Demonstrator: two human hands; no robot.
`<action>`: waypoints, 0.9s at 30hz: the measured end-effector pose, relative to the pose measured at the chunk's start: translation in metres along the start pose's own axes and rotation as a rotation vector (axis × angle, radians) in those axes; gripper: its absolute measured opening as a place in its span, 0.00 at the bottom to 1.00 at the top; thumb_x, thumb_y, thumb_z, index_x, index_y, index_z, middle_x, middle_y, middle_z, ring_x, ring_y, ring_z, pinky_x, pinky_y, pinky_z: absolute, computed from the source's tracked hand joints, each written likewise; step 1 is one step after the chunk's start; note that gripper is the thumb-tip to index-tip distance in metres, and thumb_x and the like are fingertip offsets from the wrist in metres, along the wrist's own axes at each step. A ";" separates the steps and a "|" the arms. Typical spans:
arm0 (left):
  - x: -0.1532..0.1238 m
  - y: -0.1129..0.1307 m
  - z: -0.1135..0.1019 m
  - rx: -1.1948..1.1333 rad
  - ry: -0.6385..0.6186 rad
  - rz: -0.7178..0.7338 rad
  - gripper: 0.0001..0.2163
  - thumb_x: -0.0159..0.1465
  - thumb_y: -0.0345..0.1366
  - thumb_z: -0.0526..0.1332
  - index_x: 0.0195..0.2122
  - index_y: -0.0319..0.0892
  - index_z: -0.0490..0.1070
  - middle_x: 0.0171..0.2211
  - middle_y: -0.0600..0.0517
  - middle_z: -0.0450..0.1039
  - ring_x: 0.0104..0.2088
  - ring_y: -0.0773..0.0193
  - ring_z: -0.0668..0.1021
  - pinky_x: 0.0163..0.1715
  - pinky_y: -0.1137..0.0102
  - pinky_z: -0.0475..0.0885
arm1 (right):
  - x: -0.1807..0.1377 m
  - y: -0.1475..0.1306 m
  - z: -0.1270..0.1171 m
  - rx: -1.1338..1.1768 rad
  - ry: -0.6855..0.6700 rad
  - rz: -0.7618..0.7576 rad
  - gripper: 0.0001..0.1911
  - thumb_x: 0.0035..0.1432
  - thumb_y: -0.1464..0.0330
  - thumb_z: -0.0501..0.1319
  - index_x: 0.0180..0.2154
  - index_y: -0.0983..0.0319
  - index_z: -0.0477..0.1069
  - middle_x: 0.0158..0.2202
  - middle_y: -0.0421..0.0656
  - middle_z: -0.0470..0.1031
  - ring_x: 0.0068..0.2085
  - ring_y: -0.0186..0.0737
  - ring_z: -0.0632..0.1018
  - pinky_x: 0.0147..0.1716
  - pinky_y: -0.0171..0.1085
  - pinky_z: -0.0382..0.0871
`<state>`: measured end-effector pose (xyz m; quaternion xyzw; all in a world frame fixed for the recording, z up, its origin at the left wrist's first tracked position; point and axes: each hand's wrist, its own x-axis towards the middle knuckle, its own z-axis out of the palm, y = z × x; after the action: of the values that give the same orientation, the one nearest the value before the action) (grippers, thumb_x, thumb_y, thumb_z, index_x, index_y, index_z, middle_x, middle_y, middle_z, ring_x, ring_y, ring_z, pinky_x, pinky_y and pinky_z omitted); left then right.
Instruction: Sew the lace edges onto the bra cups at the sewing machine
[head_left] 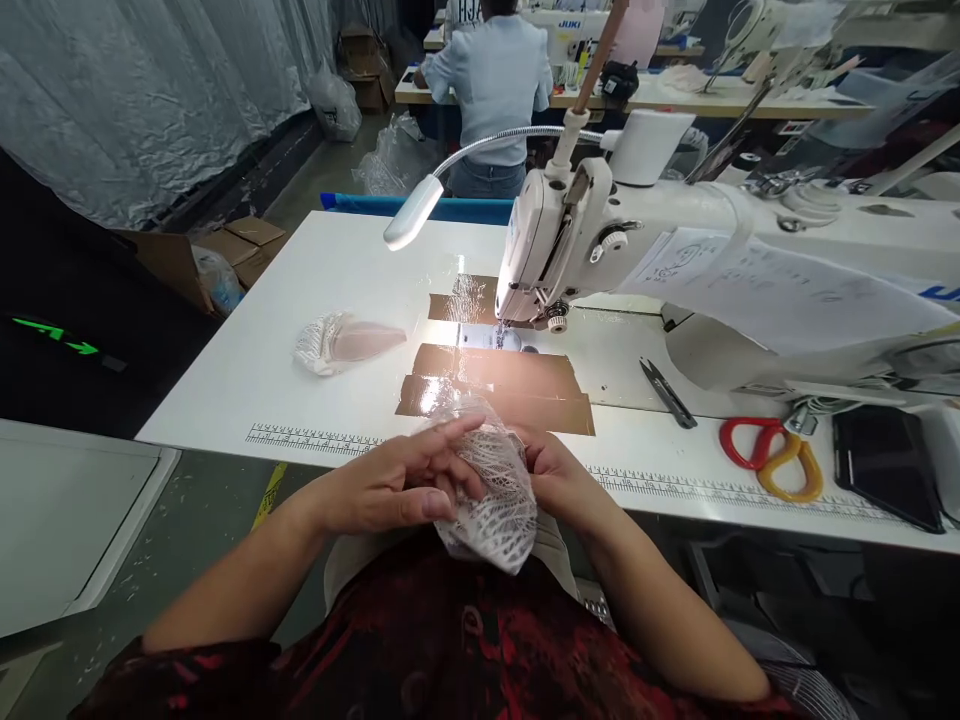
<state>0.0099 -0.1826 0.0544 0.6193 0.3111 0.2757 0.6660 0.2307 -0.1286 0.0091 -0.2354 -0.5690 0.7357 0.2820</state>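
A rounded, cup-like piece of white lace fabric (495, 490) is held up at the table's front edge, above my lap. My right hand (562, 478) pinches its right side, with the fingertips partly hidden behind the lace. Against its left side rests my left hand (409, 480), fingers apart, the thumb stretched out and some fingertips touching the lace. A second piece of lace with a sheer beige part (349, 343) lies on the table to the left. Just beyond my hands is the sewing machine (555, 250), its needle area lit above brown tape strips (502, 385).
Thread snips (667, 393), scissors with red and yellow handles (772, 458) and a black phone (886, 465) lie on the right. A lamp (414, 212) arches over the white table (247, 360). Ahead, another person (501, 90) sits facing away. Cardboard boxes (240, 245) stand at left.
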 end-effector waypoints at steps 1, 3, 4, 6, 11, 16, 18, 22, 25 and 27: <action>0.003 0.000 0.000 0.043 0.077 0.009 0.36 0.63 0.46 0.61 0.68 0.50 0.43 0.45 0.46 0.70 0.35 0.64 0.75 0.36 0.68 0.71 | -0.001 0.003 0.002 0.083 -0.048 0.041 0.12 0.49 0.63 0.69 0.33 0.62 0.72 0.26 0.38 0.71 0.28 0.34 0.71 0.29 0.32 0.66; 0.008 -0.001 -0.004 0.169 0.260 0.034 0.38 0.58 0.43 0.67 0.67 0.51 0.49 0.44 0.49 0.67 0.37 0.65 0.73 0.37 0.71 0.70 | -0.003 0.007 0.005 0.181 -0.092 0.083 0.14 0.47 0.61 0.71 0.33 0.63 0.73 0.26 0.39 0.71 0.29 0.35 0.72 0.30 0.33 0.67; 0.011 -0.003 -0.006 0.211 0.311 0.035 0.39 0.55 0.42 0.69 0.66 0.51 0.52 0.45 0.49 0.66 0.40 0.64 0.72 0.41 0.70 0.70 | -0.005 0.008 0.007 0.202 -0.092 0.094 0.14 0.46 0.61 0.71 0.32 0.63 0.73 0.27 0.39 0.71 0.29 0.35 0.72 0.30 0.33 0.67; 0.016 -0.007 -0.011 0.168 0.261 -0.025 0.37 0.53 0.39 0.70 0.63 0.48 0.59 0.48 0.48 0.66 0.47 0.60 0.71 0.47 0.68 0.68 | -0.007 0.008 0.009 0.214 -0.059 0.098 0.14 0.47 0.61 0.71 0.31 0.63 0.73 0.27 0.39 0.72 0.28 0.34 0.71 0.29 0.34 0.67; 0.015 -0.018 -0.014 -0.098 0.161 -0.211 0.09 0.54 0.33 0.64 0.35 0.36 0.72 0.28 0.53 0.68 0.28 0.68 0.70 0.28 0.75 0.65 | -0.008 0.010 0.004 0.228 0.250 -0.058 0.18 0.43 0.64 0.73 0.37 0.57 0.71 0.27 0.36 0.71 0.26 0.32 0.70 0.26 0.31 0.66; 0.009 -0.027 -0.012 -0.107 0.371 -0.200 0.11 0.51 0.36 0.66 0.33 0.36 0.71 0.27 0.54 0.68 0.27 0.68 0.69 0.29 0.74 0.64 | -0.005 0.015 -0.003 0.099 0.428 -0.100 0.32 0.48 0.61 0.70 0.55 0.54 0.64 0.21 0.33 0.63 0.21 0.31 0.64 0.22 0.30 0.62; 0.010 -0.027 -0.008 -0.114 0.397 -0.158 0.15 0.53 0.41 0.67 0.36 0.35 0.71 0.29 0.52 0.69 0.29 0.66 0.70 0.30 0.73 0.66 | -0.003 0.016 -0.004 0.059 0.409 -0.099 0.22 0.49 0.59 0.70 0.45 0.58 0.71 0.21 0.34 0.63 0.21 0.30 0.64 0.21 0.30 0.61; 0.015 -0.024 0.000 0.027 0.492 -0.088 0.16 0.57 0.42 0.66 0.41 0.35 0.71 0.30 0.51 0.70 0.30 0.67 0.71 0.30 0.73 0.66 | -0.002 0.015 -0.008 0.138 0.353 -0.083 0.21 0.55 0.49 0.61 0.32 0.61 0.74 0.26 0.40 0.71 0.26 0.32 0.69 0.24 0.32 0.64; 0.016 -0.024 0.001 0.082 0.578 -0.092 0.15 0.58 0.42 0.67 0.40 0.36 0.71 0.30 0.52 0.70 0.30 0.66 0.70 0.30 0.73 0.66 | -0.003 0.013 -0.007 0.100 0.316 -0.062 0.17 0.52 0.53 0.66 0.31 0.61 0.74 0.27 0.40 0.72 0.27 0.33 0.70 0.27 0.32 0.66; 0.016 -0.027 0.001 -0.087 0.682 -0.069 0.14 0.60 0.46 0.65 0.35 0.38 0.70 0.27 0.53 0.68 0.28 0.67 0.70 0.29 0.72 0.66 | -0.004 0.011 -0.006 0.067 0.349 -0.081 0.13 0.48 0.59 0.70 0.28 0.61 0.73 0.26 0.38 0.71 0.26 0.32 0.70 0.26 0.32 0.65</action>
<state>0.0205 -0.1738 0.0266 0.4514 0.5245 0.4575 0.5584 0.2355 -0.1291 -0.0031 -0.3271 -0.4956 0.6902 0.4135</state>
